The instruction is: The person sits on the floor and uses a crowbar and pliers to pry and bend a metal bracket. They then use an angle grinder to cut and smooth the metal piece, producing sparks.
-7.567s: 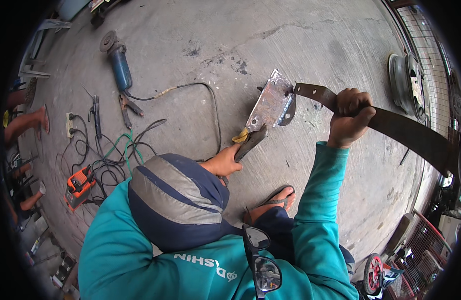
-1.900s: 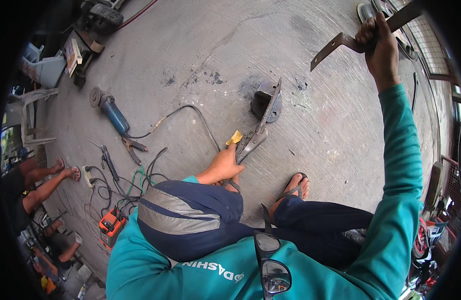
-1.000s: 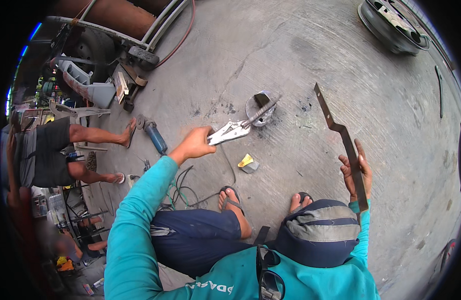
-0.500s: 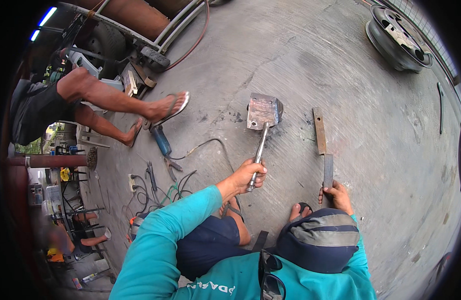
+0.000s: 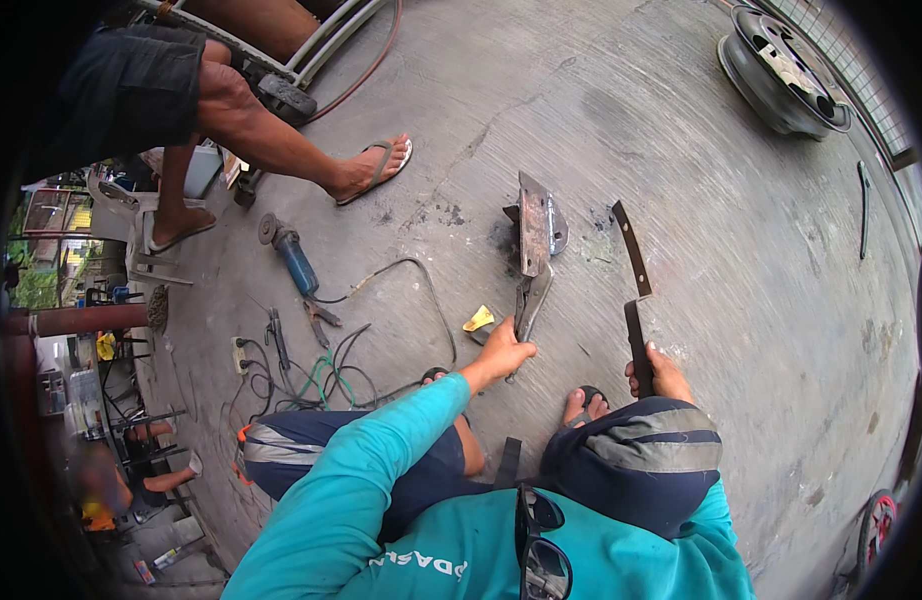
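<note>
My left hand (image 5: 504, 352) is closed around the handles of locking pliers (image 5: 533, 298). Their jaws grip a rusty, angular metal bracket (image 5: 537, 230) with holes, now seen nearly edge-on. My right hand (image 5: 665, 376) grasps the near end of a flat steel bar (image 5: 636, 325), two offset lengths joined end to end, with holes in the rusty far length. The bar points away from me, to the right of the bracket and apart from it. Beside my left hand lies a dark object with a yellow end (image 5: 479, 319), whose kind I cannot make out.
An angle grinder (image 5: 297, 264) lies left on the concrete, near a clamp (image 5: 321, 320) and tangled cables (image 5: 331, 375). Another person's sandalled foot (image 5: 376, 168) stands beyond it. A wheel rim (image 5: 786, 75) rests at the far right, with a dark rod (image 5: 864, 210) nearer.
My left hand has turned the bracket from face-up to nearly edge-on. The bar has tilted in my right hand. The other person has stepped to the right, and the yellow-ended object has come into sight.
</note>
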`<act>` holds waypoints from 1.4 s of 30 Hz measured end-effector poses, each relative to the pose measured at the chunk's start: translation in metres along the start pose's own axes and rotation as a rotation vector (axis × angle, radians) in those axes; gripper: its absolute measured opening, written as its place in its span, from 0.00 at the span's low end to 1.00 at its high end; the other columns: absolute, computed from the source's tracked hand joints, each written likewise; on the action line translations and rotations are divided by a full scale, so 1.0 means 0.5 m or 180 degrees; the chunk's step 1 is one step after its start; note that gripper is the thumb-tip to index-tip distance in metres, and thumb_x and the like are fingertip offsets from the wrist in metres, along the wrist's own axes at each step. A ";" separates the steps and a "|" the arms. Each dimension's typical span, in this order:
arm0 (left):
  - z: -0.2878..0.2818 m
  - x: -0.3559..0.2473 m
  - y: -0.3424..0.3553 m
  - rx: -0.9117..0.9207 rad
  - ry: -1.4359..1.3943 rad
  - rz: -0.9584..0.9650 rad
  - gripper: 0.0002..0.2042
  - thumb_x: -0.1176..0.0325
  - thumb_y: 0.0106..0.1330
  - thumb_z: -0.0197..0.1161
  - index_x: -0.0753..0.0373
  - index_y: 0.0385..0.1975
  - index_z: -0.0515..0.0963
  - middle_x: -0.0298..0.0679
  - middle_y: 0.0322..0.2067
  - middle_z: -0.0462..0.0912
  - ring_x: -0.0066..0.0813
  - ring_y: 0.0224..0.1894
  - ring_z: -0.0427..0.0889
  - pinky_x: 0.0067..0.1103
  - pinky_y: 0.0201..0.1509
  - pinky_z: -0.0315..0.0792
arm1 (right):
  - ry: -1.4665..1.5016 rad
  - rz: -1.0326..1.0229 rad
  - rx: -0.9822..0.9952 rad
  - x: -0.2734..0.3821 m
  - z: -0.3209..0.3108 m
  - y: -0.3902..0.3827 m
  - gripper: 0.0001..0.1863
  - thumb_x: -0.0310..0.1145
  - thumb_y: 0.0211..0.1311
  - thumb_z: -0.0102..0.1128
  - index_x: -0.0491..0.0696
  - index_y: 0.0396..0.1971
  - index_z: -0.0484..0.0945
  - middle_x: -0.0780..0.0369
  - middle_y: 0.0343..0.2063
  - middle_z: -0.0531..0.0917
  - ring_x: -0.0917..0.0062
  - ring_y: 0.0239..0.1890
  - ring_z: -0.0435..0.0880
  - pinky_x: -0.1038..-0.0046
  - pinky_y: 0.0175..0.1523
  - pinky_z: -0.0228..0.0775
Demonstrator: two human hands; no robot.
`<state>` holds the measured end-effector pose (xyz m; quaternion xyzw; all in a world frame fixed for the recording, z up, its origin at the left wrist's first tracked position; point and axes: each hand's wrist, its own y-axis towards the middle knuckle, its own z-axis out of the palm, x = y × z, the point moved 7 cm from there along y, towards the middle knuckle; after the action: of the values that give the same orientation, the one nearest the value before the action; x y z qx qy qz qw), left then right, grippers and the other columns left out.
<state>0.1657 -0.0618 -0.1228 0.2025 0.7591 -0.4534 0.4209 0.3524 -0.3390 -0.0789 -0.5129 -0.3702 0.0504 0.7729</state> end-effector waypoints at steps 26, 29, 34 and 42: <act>0.008 -0.058 -0.017 -0.0304 0.1722 -0.0422 0.24 0.65 0.53 0.72 0.71 0.44 0.70 0.58 0.35 0.84 0.60 0.42 0.85 0.44 0.48 0.78 | -0.1702 -0.1267 -0.0586 0.132 0.056 -0.033 0.14 0.29 0.73 0.51 0.42 0.55 0.71 0.55 0.23 0.81 0.69 0.21 0.82 0.66 0.26 0.73; 0.012 -0.064 -0.020 -0.0185 0.1667 -0.0582 0.25 0.63 0.54 0.72 0.72 0.46 0.70 0.60 0.38 0.84 0.62 0.45 0.85 0.45 0.51 0.77 | -0.2276 -0.1670 -0.0686 0.191 0.077 -0.012 0.13 0.27 0.66 0.54 0.40 0.49 0.72 0.47 0.30 0.82 0.53 0.30 0.84 0.56 0.36 0.75; 0.045 -0.070 -0.021 -0.0158 0.1728 -0.0499 0.29 0.61 0.56 0.74 0.74 0.50 0.68 0.65 0.41 0.84 0.63 0.49 0.84 0.45 0.55 0.78 | -0.3119 -0.1316 -0.0539 0.167 0.050 0.120 0.14 0.22 0.55 0.60 0.42 0.43 0.73 0.46 0.37 0.82 0.45 0.40 0.82 0.50 0.45 0.75; 0.053 -0.066 -0.023 -0.0044 0.1628 -0.0572 0.35 0.54 0.57 0.77 0.76 0.51 0.67 0.66 0.43 0.84 0.65 0.49 0.85 0.44 0.55 0.78 | -0.3336 -0.1504 -0.0288 0.206 0.077 0.098 0.07 0.25 0.67 0.54 0.41 0.40 0.68 0.55 0.24 0.81 0.65 0.22 0.81 0.63 0.26 0.73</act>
<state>0.1887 -0.0880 -0.0961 0.2393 0.8588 -0.4179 0.1749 0.4175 -0.2396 -0.0580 -0.3554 -0.8100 0.1080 0.4538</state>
